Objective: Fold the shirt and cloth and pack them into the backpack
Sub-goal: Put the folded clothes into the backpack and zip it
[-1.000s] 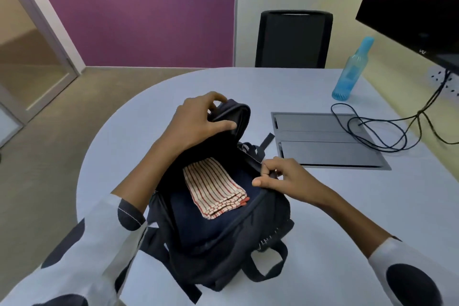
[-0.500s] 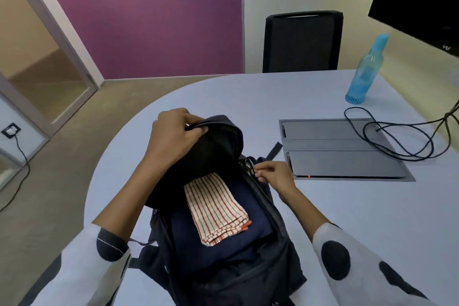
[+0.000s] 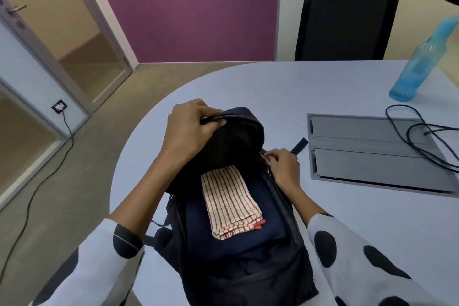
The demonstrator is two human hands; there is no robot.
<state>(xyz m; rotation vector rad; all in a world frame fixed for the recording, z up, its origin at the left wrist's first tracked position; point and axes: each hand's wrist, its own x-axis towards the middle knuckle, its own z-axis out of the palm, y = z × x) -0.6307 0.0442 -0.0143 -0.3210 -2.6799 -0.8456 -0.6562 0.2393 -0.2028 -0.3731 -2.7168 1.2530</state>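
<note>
A black backpack [image 3: 248, 278] lies open on the pale table [image 3: 372, 226] in front of me. Inside it a folded dark blue shirt [image 3: 238, 238] lies flat, with a folded white cloth with red stripes [image 3: 229, 202] on top. My left hand [image 3: 188, 129] grips the top flap of the backpack at its edge and holds it up. My right hand [image 3: 282, 165] pinches the zipper at the right side of the opening.
A grey cable box lid [image 3: 372, 154] is set into the table to the right, with black cables [image 3: 422, 136] over it. A blue bottle [image 3: 419, 64] stands at the far right. A black chair [image 3: 345, 25] is behind the table.
My left hand has lifted the flap further up and left. My right hand has slid up the right side of the opening toward the top. The view has turned left.
</note>
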